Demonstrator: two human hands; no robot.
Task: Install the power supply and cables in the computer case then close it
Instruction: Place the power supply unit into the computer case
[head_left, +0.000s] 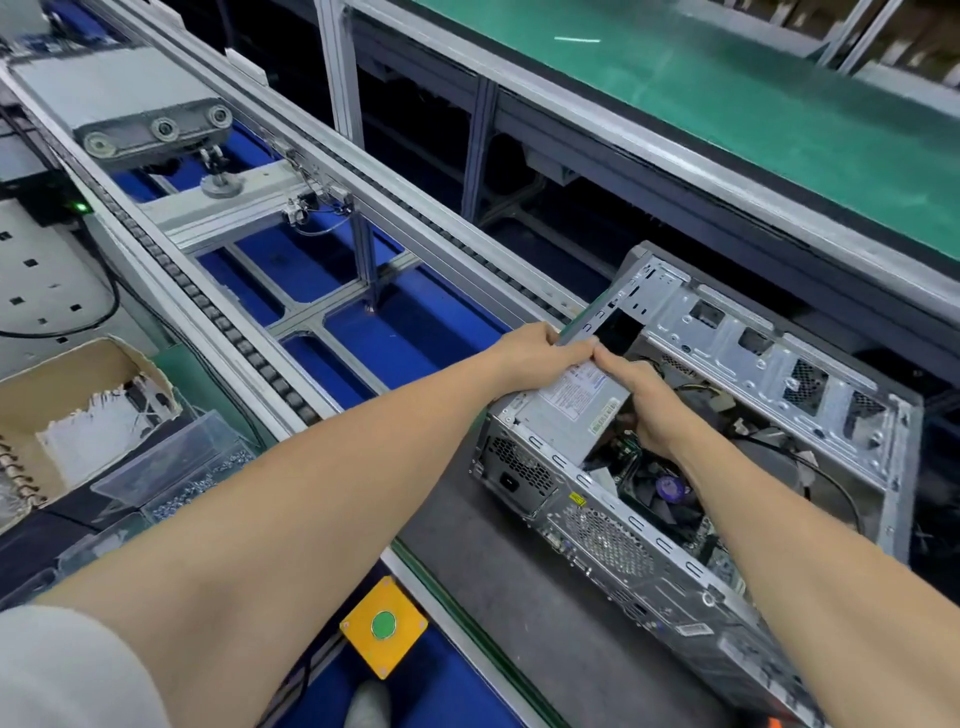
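An open silver computer case (810, 364) lies on its side on a grey mat, its rear panel facing me. A grey power supply (566, 410) with a white label sits tilted in the case's near-left corner. My left hand (535, 348) grips the far top edge of the power supply at the case's corner. My right hand (644, 400) holds the power supply's right side, thumb on top and fingers curled down inside the case. Black cables (821, 467) and a fan (670, 488) lie in the case below.
A roller conveyor (218, 312) with blue trays beneath runs diagonally at left. A cardboard box (78, 400) and a clear bin of screws (197, 478) stand near left. A yellow box with a green button (383, 625) is by my feet. A green belt (727, 93) runs behind.
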